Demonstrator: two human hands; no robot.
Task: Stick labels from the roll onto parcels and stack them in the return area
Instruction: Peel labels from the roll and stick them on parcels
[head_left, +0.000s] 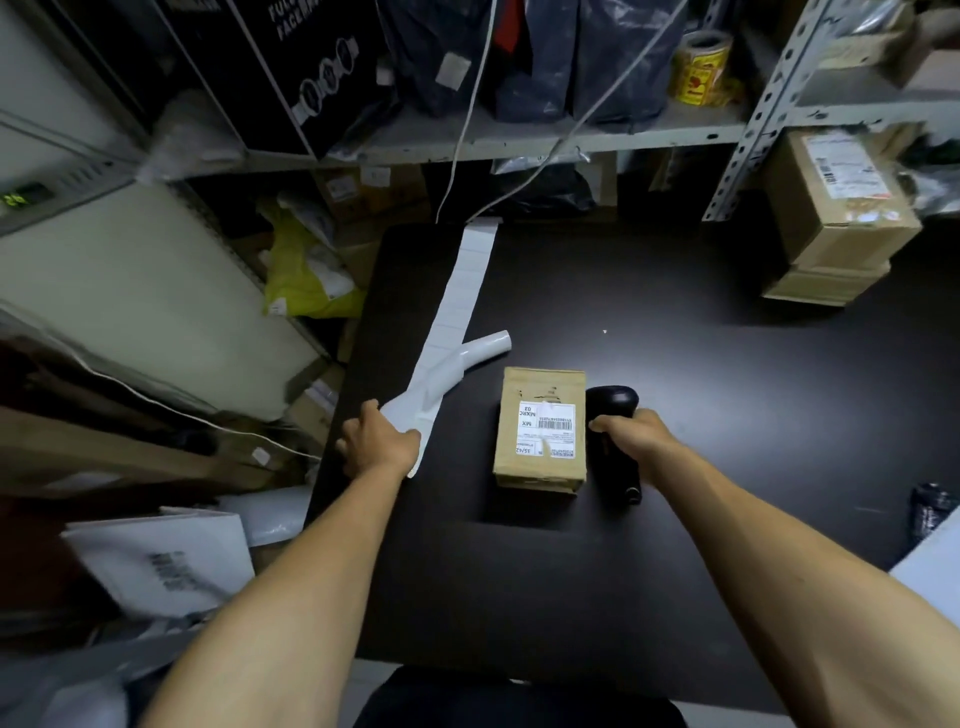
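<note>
The black table (675, 364) lies under my arms. A long white label strip (457, 306) runs across its left side toward the shelves. A small cardboard parcel (540, 431) sits mid-table, label up. My left hand (376, 441) pinches the strip's near end; my right hand (636, 434) curls round a black scanner (613, 415) just beside the parcel.

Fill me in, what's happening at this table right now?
A person is working at a black table in a storeroom. The left hand grips the near end of a long white label strip that runs across the table toward the shelving. The right hand holds a black handheld scanner just right of a small cardboard parcel. The parcel lies flat between the hands and already carries a printed barcode label on top.
</note>
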